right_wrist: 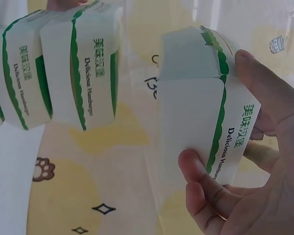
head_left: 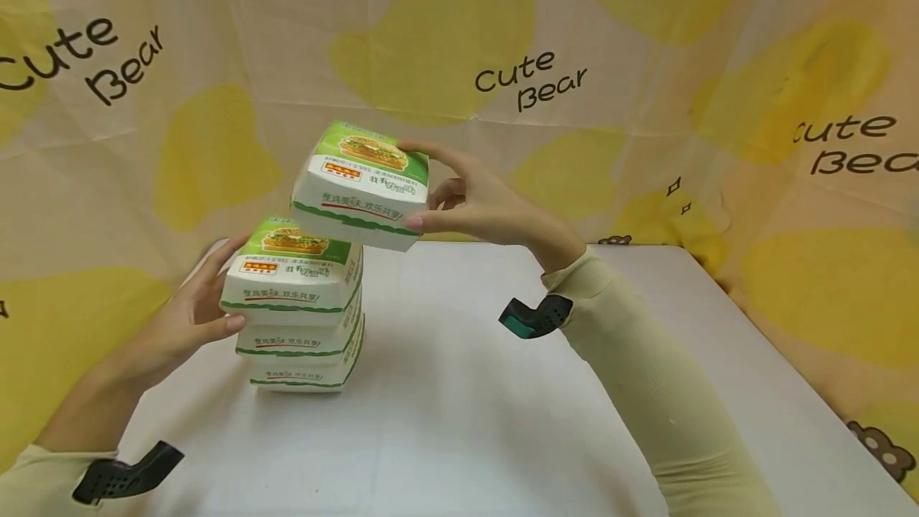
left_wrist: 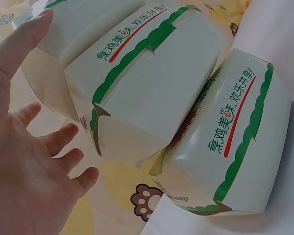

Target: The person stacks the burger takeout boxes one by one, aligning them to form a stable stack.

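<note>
My right hand [head_left: 495, 202] grips a white and green hamburger box [head_left: 359, 198] by its right side, thumb at the front and fingers toward the back. This box is tilted and sits just above and right of a stack; it overlaps the top box in the head view. Three similar boxes make up the stack. Around the left side of its top box [head_left: 283, 297] is my left hand [head_left: 179, 313], thumb by the front corner, fingers spread and relaxed. The middle box [left_wrist: 152, 83] and bottom box [left_wrist: 245, 132] show in the left wrist view.
The stack stands on the left part of a white table [head_left: 459, 421]. Behind it hangs a yellow-patterned cloth [head_left: 402, 38] printed with "Cute Bear". A black band [head_left: 534, 317] is by the right wrist, and another black band [head_left: 129, 473] by the left.
</note>
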The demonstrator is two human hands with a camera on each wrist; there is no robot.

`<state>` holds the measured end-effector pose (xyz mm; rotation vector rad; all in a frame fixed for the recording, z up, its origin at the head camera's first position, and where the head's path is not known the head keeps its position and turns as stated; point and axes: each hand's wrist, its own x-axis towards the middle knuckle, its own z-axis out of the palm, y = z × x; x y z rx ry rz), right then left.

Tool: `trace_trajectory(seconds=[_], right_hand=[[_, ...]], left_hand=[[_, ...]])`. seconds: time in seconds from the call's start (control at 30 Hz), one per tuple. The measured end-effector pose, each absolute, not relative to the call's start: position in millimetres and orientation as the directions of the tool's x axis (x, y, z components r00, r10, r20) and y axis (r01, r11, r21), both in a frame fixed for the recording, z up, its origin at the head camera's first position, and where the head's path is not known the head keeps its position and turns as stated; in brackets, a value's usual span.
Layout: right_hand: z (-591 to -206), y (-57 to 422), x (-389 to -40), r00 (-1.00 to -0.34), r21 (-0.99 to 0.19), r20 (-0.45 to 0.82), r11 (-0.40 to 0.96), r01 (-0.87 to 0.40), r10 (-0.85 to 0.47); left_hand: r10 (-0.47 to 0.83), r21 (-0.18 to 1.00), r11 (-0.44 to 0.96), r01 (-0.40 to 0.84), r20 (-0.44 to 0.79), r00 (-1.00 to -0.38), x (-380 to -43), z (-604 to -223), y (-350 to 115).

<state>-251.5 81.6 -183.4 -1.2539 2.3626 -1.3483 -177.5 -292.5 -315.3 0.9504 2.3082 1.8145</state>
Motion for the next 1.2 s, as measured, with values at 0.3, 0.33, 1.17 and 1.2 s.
trace_trajectory(seconds=[0.3, 0.33, 1.17, 1.2], right_hand=[[-179, 56, -249, -0.591, -0.768, 0.265, 0.204, -0.607, -0.762], [-179, 54, -249, -0.583, -0.77, 0.265, 0.196, -0.607, -0.768], [-180, 8, -247, -0.541, -0.76, 0.063, 0.311, -0.57, -0.838], [-181, 7, -248, -0.541, -0.761, 0.063, 0.31, -0.57, -0.839]], left_hand=[[0.479, 0.895, 0.141, 0.424, 0.313, -0.82, -178, -315, -293], [0.479, 0.895, 0.137, 0.424, 0.315, -0.819, -178, -315, -293], [0.442, 0.878, 0.269, 0.396, 0.252, -0.861, -177, -316, -293], [0.444, 0.878, 0.269, 0.396, 0.252, -0.86, -177, -316, -294]])
